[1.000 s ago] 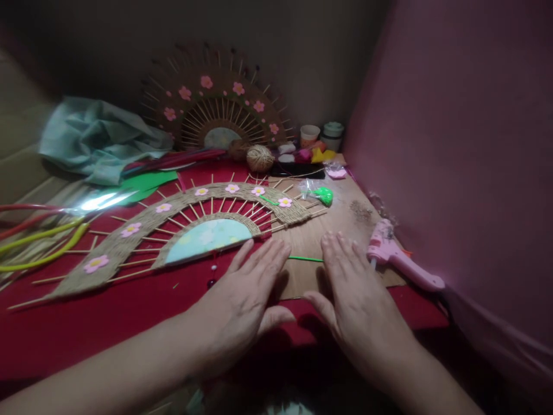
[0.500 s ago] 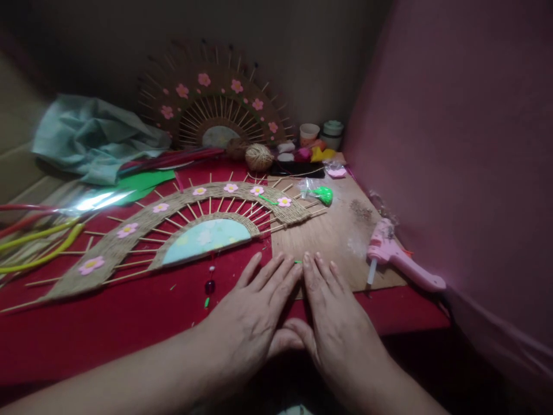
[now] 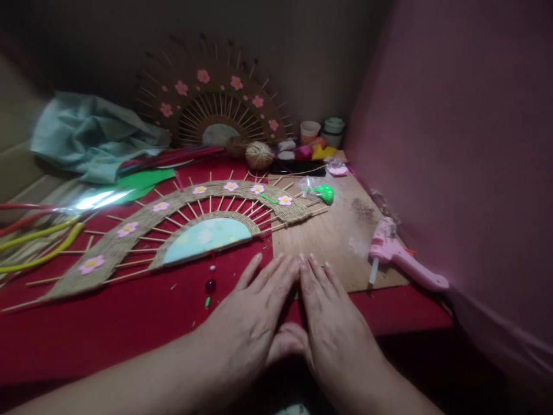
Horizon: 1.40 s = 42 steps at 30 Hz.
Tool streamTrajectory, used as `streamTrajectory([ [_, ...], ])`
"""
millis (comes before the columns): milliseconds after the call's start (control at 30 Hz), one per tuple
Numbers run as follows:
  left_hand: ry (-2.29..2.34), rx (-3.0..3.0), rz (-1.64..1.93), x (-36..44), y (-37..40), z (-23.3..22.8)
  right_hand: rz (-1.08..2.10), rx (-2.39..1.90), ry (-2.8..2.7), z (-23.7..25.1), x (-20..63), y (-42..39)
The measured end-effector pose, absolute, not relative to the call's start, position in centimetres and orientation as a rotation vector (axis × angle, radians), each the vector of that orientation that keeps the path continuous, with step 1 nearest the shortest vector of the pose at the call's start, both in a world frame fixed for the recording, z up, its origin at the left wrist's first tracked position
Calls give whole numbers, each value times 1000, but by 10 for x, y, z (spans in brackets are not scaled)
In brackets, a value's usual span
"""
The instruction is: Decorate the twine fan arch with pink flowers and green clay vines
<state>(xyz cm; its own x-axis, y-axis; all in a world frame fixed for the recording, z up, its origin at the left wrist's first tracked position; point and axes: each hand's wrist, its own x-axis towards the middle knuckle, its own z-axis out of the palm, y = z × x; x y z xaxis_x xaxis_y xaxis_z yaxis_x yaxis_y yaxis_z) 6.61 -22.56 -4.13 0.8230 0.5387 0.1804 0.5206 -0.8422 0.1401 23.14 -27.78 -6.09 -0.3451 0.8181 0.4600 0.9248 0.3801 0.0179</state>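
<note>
Left hand (image 3: pixel 253 314) and right hand (image 3: pixel 330 323) flat, fingers spread, grasping nothing, side by side at lower centre on wooden board (image 3: pixel 341 230) edge; green strip (image 3: pixel 322 266) peeks beyond right fingertips; jute fan (image 3: pixel 190 219) centre-left already flowered, green bits unattached

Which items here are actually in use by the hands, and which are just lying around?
In use:
left hand and right hand, flat, side by side
thin green strip at the right fingertips
wooden board

Lying about:
jute fan piece
pink glue gun
twine ball
finished fan
</note>
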Motion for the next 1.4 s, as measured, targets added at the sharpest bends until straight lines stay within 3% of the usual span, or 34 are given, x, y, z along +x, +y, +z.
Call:
streamTrajectory([
  [533,824,2952,256,65,-215,-39,-381,-1546,-2307,-60,239,-274],
  [867,967,2759,322,53,-173,2,-409,-1685,-2079,-29,273,-251],
  [1100,880,2725,383,60,-181,-16,-337,-1596,-2192,-43,262,-260],
  [1400,840,2911,276,71,-197,-33,-463,-1572,-2279,-58,245,-265],
])
